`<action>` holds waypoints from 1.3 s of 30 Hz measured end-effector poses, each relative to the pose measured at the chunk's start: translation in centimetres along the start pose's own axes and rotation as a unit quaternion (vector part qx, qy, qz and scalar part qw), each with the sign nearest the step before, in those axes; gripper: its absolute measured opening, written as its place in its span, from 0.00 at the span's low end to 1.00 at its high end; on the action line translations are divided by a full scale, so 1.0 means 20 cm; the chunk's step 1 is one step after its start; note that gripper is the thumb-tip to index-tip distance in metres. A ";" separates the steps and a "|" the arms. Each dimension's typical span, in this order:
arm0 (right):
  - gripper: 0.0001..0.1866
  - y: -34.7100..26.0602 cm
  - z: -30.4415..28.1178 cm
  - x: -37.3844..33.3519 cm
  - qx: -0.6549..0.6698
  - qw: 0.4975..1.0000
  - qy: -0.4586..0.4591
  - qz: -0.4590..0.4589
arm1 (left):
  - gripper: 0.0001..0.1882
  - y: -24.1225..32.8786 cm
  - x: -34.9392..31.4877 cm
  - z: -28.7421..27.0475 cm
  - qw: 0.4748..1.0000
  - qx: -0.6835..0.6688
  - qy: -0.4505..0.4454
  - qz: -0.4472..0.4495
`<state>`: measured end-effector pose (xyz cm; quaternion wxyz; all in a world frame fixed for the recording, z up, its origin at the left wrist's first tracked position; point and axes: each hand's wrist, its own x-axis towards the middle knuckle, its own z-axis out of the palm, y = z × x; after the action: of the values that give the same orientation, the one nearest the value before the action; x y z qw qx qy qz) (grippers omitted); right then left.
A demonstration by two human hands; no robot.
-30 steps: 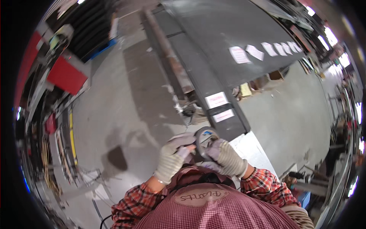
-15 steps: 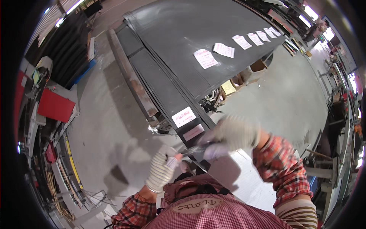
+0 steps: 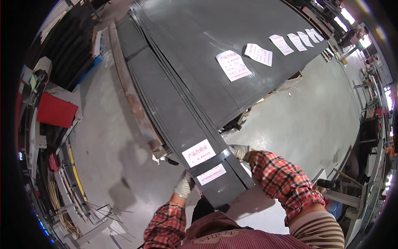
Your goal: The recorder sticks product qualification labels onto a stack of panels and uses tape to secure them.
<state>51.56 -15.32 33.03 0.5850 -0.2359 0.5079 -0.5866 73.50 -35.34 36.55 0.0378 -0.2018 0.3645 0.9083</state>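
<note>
A stack of long dark grey strips [image 3: 166, 99] runs toward me, its near end in front of my body. On its top lies a white label [image 3: 199, 152] with red print, and a glossy dark band [image 3: 210, 163] crosses the stack over the label's lower part. My left hand [image 3: 183, 185], in a pale striped glove, is at the stack's left edge near one end of the band. My right hand [image 3: 240, 152], gloved too, is at the right edge near the other end. The fingers of both hands are hidden beside or beneath the stack.
Wide dark sheets [image 3: 199, 37] lie beyond, carrying several white labels [image 3: 233, 65]. A rusty metal beam [image 3: 132, 93] runs along the stack's left. Grey floor [image 3: 302, 108] stretches to the right. A red panel [image 3: 57, 109] and racks stand at the left.
Both hands have moved from above the near end of the stack, where they held a thin dark strap, down to its two sides. The band now lies flat across the label.
</note>
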 end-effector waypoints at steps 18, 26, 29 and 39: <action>0.61 -0.77 1.02 -0.16 -0.653 0.665 0.347 0.105 | 0.15 0.60 -0.23 0.57 0.964 0.220 0.123 0.088; 0.34 -1.27 0.78 -0.30 -0.632 0.768 0.073 -0.081 | 0.26 0.40 0.04 0.63 0.763 0.545 0.111 0.329; 0.23 -1.23 0.54 -0.32 -0.638 0.770 0.016 -0.003 | 0.41 0.40 0.05 0.62 0.642 0.734 0.122 0.188; 0.16 -0.47 0.05 -0.10 -0.543 0.772 0.228 0.239 | 0.37 0.47 0.03 0.59 0.663 0.666 0.108 0.326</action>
<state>48.57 -15.64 42.31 0.3477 -0.2449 0.9005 -0.0907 67.00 -34.33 50.05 -0.1760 -0.0875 0.9160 0.3498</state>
